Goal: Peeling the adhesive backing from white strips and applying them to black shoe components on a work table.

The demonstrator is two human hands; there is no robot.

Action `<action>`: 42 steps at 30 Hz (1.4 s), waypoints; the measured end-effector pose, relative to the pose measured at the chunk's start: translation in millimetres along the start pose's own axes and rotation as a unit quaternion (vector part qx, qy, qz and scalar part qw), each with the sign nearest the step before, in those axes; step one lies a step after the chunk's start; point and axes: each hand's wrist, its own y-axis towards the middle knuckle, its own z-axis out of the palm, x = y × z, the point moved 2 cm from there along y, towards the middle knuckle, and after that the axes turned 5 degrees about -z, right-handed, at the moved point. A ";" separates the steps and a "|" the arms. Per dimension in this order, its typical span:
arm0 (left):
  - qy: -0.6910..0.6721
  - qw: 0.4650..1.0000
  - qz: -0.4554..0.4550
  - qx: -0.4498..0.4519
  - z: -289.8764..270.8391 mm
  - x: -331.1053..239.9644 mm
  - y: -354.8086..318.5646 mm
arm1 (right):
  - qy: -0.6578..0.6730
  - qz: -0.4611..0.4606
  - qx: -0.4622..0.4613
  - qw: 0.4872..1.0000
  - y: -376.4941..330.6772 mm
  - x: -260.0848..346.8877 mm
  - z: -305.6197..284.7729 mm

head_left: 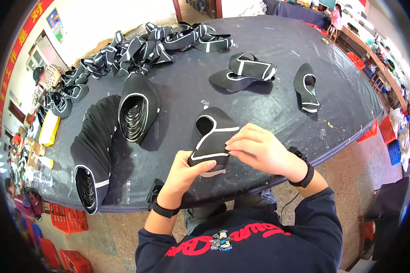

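At the table's near edge I hold a black shoe upper with white trim, just above the dark table. It looks soft and light. My left hand grips its lower edge; my right hand pinches its side. Nested uppers lie to the left.

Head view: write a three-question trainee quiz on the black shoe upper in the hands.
1. True or false: both the left hand and the right hand touch the black shoe upper.
2. The nested stacks of uppers lie on which side of the hands? A left, B right.
3. What colour is the trim on the held upper?

Key: 1 true; 2 A; 3 white.
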 end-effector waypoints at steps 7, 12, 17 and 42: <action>-0.015 1.000 -0.002 -0.017 0.8 4.8 -1.1 | -0.141 -0.120 0.005 0.983 -8.6 10.4 5.7; -0.003 1.000 -0.018 -0.007 1.7 9.1 -2.0 | -0.236 -0.194 0.046 0.951 -9.5 17.1 7.5; 0.162 0.986 -0.032 -0.008 7.8 8.5 1.6 | -0.229 -0.170 0.056 0.957 -2.5 14.6 4.9; -0.047 0.993 -0.047 -0.097 6.3 29.8 28.0 | -0.308 -0.208 -0.009 0.928 -6.8 -16.9 20.3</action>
